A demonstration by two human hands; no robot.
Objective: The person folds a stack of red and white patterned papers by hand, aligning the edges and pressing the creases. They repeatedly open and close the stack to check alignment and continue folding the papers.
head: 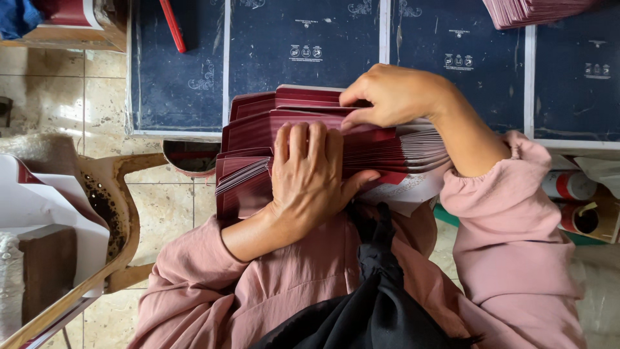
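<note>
Maroon cardboard sheets, fanned into a thick stack (258,139), lie across the person's lap, just below the edge of the dark blue printed sheets (303,45) that cover the surface ahead. The left hand (310,174) presses flat on top of the stack, fingers spread and thumb hooked round its near edge — a pressing hold, closed down on the sheets. The right hand (394,94) reaches over from the far side and pinches the upper sheets between thumb and fingertips, its forearm crossing the fanned right end and hiding part of it. A pale patterned sheet (407,190) pokes out from under the stack near the right sleeve. Pink sleeves (510,226) frame the lap, and a knotted black cloth (374,271) hangs down the middle, covering the near edge of the stack. To the left stands a wooden chair (123,213) with white paper (45,200) on it; a red stick (172,26) lies on the blue sheets at upper left. Another pile of maroon sheets (536,10) sits at upper right — well apart from the hands — and red-and-white cans (568,187) stand low on the right.
</note>
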